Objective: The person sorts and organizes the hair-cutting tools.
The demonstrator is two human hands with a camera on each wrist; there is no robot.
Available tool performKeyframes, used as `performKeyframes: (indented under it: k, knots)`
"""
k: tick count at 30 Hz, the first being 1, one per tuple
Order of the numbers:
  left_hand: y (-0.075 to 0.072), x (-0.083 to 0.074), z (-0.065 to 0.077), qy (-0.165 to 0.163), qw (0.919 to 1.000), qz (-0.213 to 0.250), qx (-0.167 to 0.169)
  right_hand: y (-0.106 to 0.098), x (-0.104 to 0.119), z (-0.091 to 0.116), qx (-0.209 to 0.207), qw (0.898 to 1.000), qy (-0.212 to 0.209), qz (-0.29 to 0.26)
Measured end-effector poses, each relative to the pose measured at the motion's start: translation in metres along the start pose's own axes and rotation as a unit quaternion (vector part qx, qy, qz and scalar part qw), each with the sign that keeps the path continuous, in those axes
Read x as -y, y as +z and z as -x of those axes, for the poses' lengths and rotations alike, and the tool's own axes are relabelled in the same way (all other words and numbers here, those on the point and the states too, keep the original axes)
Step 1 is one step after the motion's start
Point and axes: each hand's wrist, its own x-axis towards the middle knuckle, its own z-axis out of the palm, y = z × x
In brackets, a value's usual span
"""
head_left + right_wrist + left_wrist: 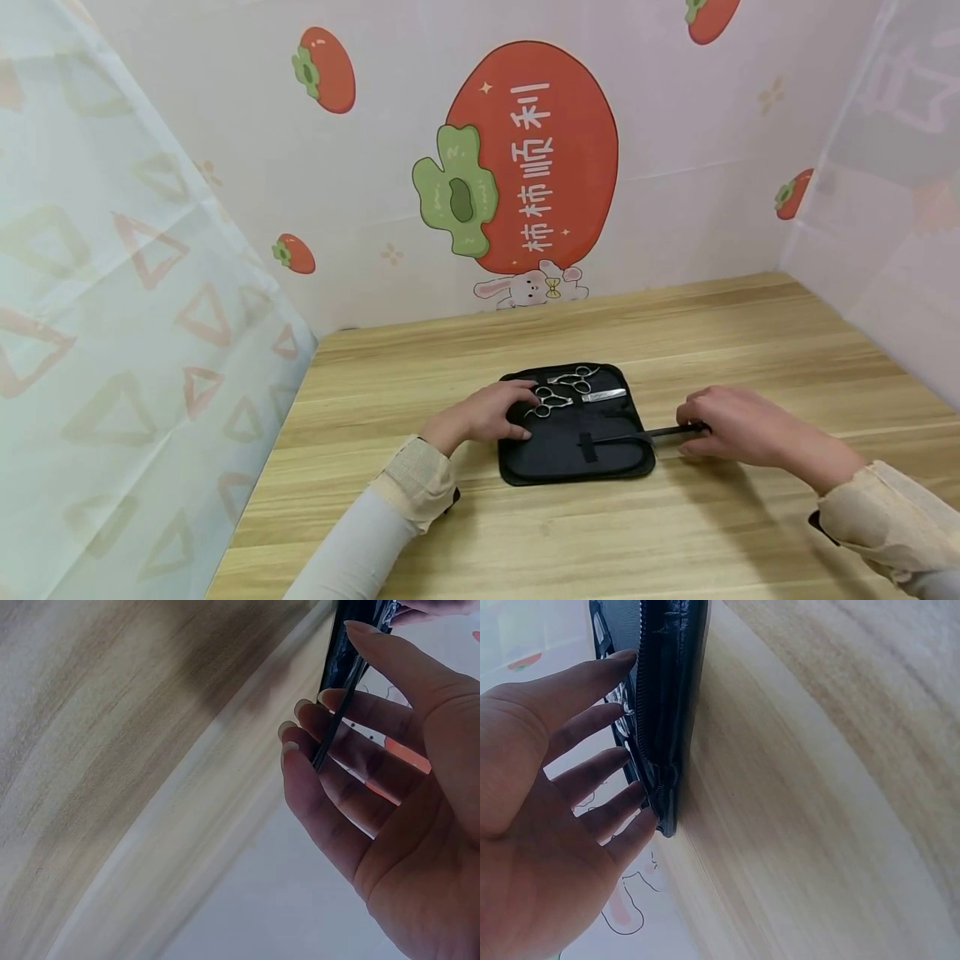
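A black zip case (555, 458) lies unfolded on the table. Inside it are two silver pairs of scissors, the nearer scissors (553, 403) and the farther scissors (576, 381), along with a flat silver piece (604, 395). My left hand (501, 410) rests on the case's left side, fingers spread and lightly bent; in the left wrist view its fingertips touch the zipped edge (649, 712). At the right, my right hand (738, 423) pinches the end of a slim black comb (667, 432). The comb's other end lies over the case at a small black strap (588, 447).
The wooden table (420, 350) extends around the case on all sides. A printed back wall (360, 183) stands behind it, with a patterned side sheet (150, 292) at the left and another sheet (885, 208) at the right.
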Motion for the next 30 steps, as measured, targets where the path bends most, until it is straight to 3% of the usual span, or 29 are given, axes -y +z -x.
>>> performKeyframes:
  k: [12, 30]
  knots:
    - [0.0010, 0.0005, -0.0006, -0.001, 1.0000, -0.003, -0.001, 0.0005, 0.0032, -0.0035, 0.007, 1.000, -0.004, -0.006]
    - [-0.0001, -0.0011, -0.0002, -0.005, 1.0000, -0.005, 0.000, 0.0045, 0.0089, -0.0086, -0.007, 0.999, -0.045, -0.028]
